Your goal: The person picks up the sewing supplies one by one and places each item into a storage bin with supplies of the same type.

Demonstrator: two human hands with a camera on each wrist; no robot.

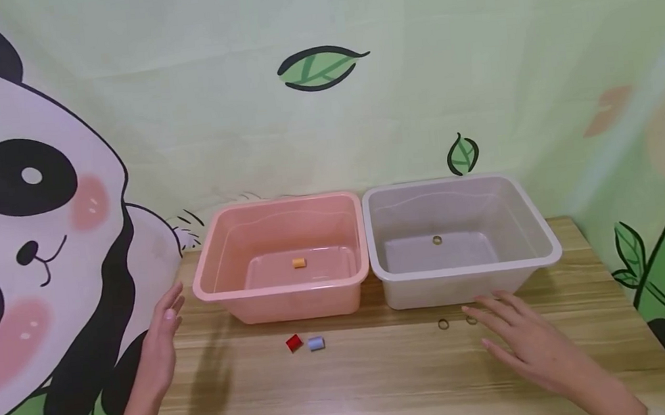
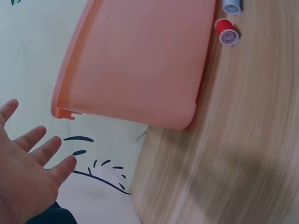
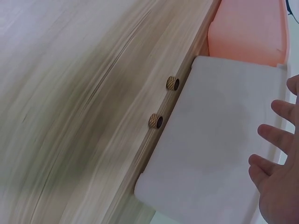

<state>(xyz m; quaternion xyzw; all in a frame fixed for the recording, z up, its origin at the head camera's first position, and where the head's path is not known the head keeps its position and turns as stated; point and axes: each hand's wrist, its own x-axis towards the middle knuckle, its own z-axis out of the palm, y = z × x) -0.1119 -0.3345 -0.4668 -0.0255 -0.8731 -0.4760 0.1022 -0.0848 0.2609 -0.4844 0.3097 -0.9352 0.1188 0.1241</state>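
My left hand (image 1: pixel 157 348) is raised left of the pink basin (image 1: pixel 292 290), its fingers extended and holding nothing. Before that basin lie a small thread spool wound in red (image 1: pixel 293 343) and a light blue spool (image 1: pixel 316 343); a yellow-orange spool (image 1: pixel 298 262) rests inside it. My right hand (image 1: pixel 531 348) hovers at the front of the grey basin (image 1: pixel 462 270), fingers spread and nothing gripped. Two brass-coloured knurled rings, one nearer the pink basin (image 3: pixel 171 83) and one farther (image 3: pixel 153 121), sit by the grey basin's front. Another ring (image 1: pixel 437 244) is inside it.
Both basins stand side by side at the back of the wooden table (image 1: pixel 348 390). Behind them hangs a cloth backdrop (image 1: pixel 211 112) printed with a panda and leaves. The table's right edge runs beyond my right hand.
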